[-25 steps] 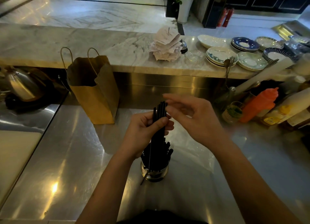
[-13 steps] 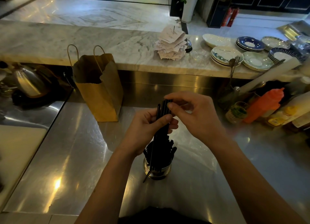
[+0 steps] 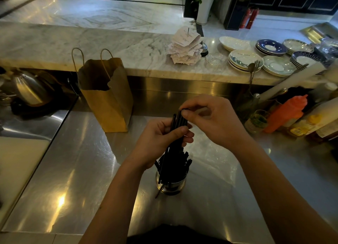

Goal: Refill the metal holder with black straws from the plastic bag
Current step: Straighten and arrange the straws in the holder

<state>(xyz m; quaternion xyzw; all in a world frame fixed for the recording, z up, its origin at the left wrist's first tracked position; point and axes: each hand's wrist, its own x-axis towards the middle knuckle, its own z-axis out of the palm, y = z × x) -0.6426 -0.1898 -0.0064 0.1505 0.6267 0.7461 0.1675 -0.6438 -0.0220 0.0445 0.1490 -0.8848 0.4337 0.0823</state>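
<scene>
Two hands meet above the metal holder (image 3: 172,184), which stands on the steel desk (image 3: 73,170) with black straws (image 3: 175,163) fanning out of it. The left hand (image 3: 161,139) is wrapped around a bundle of straws rising from the holder. The right hand (image 3: 210,123) pinches the bundle's top between thumb and forefinger. A brown paper bag (image 3: 108,97) stands well apart, behind and to the left.

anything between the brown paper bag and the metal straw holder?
Head view: only bare steel counter between brown paper bag and metal straw holder.
</scene>
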